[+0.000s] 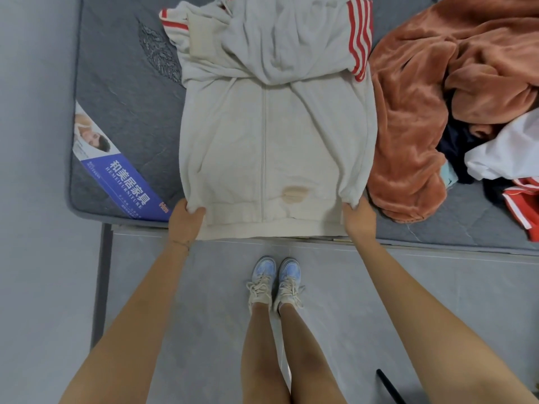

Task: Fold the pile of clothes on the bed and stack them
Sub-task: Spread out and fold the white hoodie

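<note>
A cream zip hoodie point(274, 135) with red-striped sleeves lies front-up on the grey mattress point(122, 91), hood and sleeves bunched at its far end. Its hem hangs slightly over the near bed edge. My left hand point(185, 218) grips the hem's left corner, and my right hand point(357, 218) grips the right corner. To the right lies the pile: a rust-brown fleece garment point(431, 112), a white garment point(507, 153), dark cloth point(458, 150) and a red piece with white stripes point(522, 202).
A blue and white label point(116, 173) is printed on the mattress's near left corner. The bed frame's dark leg point(100, 284) stands at the left. My feet in pale sneakers point(274, 281) stand on the grey floor close to the bed. A black rod point(389, 386) lies at the lower right.
</note>
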`<state>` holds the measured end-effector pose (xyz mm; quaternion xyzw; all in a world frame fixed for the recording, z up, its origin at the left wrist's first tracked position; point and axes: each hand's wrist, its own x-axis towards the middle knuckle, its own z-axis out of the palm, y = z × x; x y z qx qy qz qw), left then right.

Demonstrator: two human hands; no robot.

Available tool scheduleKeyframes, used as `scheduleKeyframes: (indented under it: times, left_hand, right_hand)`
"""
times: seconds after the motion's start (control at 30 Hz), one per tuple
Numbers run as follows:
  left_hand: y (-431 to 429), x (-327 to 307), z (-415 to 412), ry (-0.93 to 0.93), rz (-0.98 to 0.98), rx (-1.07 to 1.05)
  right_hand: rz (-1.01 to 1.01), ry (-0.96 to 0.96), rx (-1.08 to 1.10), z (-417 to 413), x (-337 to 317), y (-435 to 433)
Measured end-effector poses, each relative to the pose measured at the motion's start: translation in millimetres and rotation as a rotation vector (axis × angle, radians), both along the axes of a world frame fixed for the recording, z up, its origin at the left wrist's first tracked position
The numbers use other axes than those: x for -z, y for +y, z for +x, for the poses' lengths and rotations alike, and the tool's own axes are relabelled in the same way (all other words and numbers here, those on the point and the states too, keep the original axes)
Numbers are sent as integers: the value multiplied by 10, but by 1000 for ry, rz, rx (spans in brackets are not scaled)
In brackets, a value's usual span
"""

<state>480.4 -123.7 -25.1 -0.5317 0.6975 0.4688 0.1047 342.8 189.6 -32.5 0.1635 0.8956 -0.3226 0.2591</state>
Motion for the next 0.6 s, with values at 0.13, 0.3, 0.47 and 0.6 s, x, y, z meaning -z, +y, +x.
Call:
scheduleKeyframes:
  times: [0.13, 0.3, 0.47, 0.6]
  left_hand:
    - [259, -227, -258, 264, 78, -88]
    - [328, -455, -739, 492, 223, -291]
    - [109, -673, -1339, 656, 288, -405]
    - [-96, -863, -1862, 779, 364, -452]
  right_hand:
    - [-171, -3, 38, -70, -180, -240]
    - [-469, -38, 169, -463, -402, -496]
    - [-658, -3, 255, -1150, -789, -784]
    - [-740, 15, 283, -1622, -1002, -1059]
